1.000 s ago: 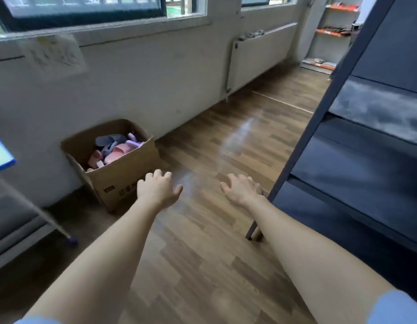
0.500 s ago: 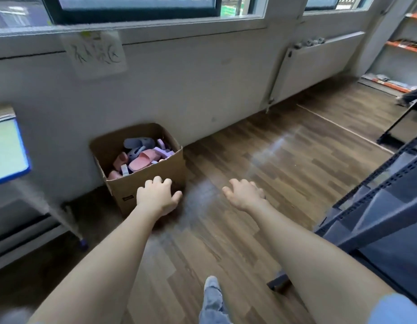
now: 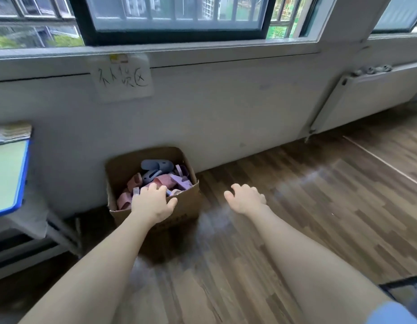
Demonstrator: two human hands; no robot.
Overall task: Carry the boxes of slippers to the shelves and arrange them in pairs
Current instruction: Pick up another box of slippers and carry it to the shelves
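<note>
While both bare arms reached forward, the open brown cardboard box point(image 3: 187, 205) stood on the wood-plank floor point(image 3: 319, 218), its back against the white wall point(image 3: 226, 108) below the window.
Pink, lilac and grey-blue foam slippers point(image 3: 164, 177) lay jumbled inside it. The left hand point(image 3: 153, 202) hung over the box's near rim with its fingers loosely bent above the slippers; it perhaps brushed them, though the view was too soft to tell, and it gripped nothing. The right hand point(image 3: 246, 199) was over bare floor just right of the box, fingers relaxed and slightly spread, holding nothing. A white paper sign with handwritten marks point(image 3: 122, 77) was stuck on the wall above the box, and a white panel radiator point(image 3: 371, 97) ran along the wall farther right.
</note>
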